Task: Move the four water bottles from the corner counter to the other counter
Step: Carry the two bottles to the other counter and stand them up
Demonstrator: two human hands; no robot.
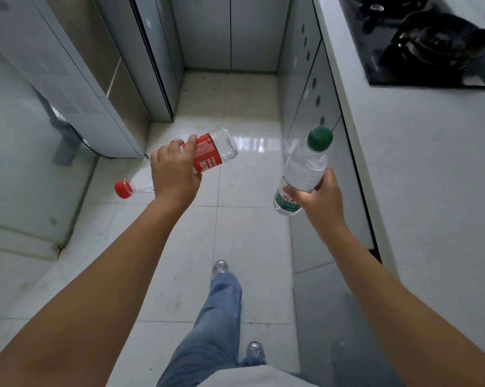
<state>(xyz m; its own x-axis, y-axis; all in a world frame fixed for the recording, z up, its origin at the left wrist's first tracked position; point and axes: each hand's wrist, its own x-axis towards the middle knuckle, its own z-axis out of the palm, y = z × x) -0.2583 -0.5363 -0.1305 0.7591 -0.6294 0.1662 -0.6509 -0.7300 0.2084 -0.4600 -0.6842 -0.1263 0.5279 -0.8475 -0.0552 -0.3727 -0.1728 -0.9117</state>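
Observation:
My left hand (174,171) grips a clear water bottle with a red label and red cap (216,152). That bottle lies almost level in the air, cap pointing left and base pointing right. My right hand (323,199) holds a second clear bottle with a green cap and green label (305,169), tilted slightly, cap up. Both bottles hang over the tiled floor in the kitchen aisle. A white counter (420,152) runs along the right, close to the green-capped bottle. No other bottles are in view.
A black gas hob (420,43) sits on the counter at the top right. Grey cabinet fronts (305,93) line the aisle on the right and the far end. A glass door and grey frame (26,141) stand on the left. My legs and shoes (221,303) are on the tiles below.

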